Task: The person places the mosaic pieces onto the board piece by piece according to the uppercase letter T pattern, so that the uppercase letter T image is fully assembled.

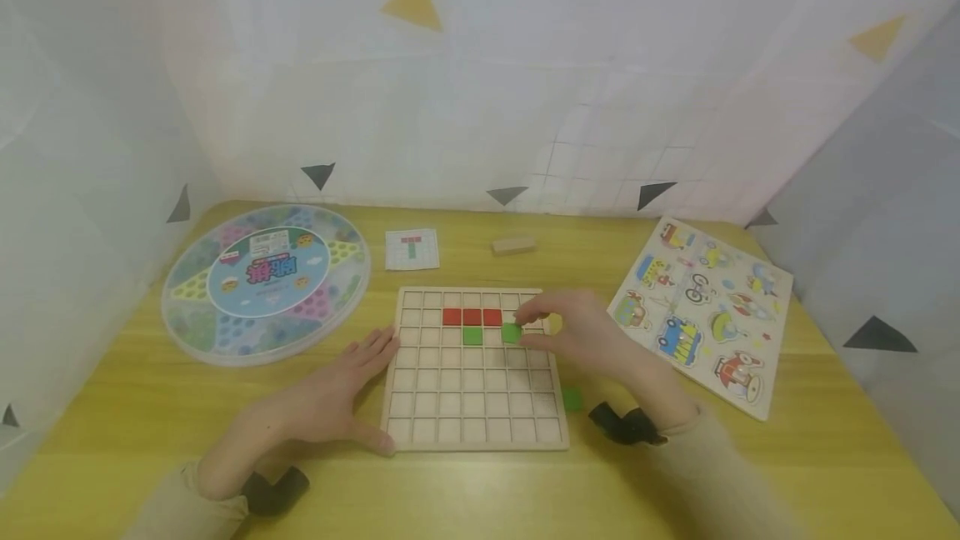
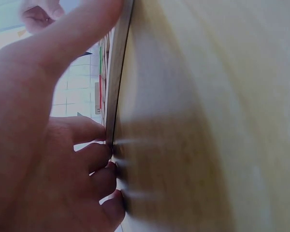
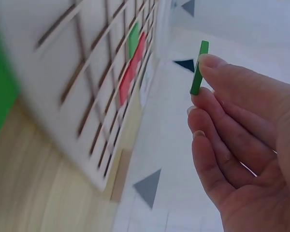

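Observation:
A wooden grid board (image 1: 472, 403) lies on the table before me. Three red square tiles (image 1: 471, 317) sit side by side in one of its upper rows, and a green tile (image 1: 472, 336) fills the cell below the middle one. Between thumb and fingertips my right hand (image 1: 581, 332) pinches another green tile (image 3: 199, 67), raised over the board's upper right part. My left hand (image 1: 330, 394) lies spread at the board's left side, its fingertips and thumb against the edge, as the left wrist view also shows.
One more green tile (image 1: 572, 399) lies beside the board's right edge. Behind the board are a pattern card (image 1: 425, 260) with a red and green T and a small wooden block (image 1: 513, 246). A round board-game case (image 1: 187, 332) stands left, a picture puzzle board (image 1: 701, 332) right.

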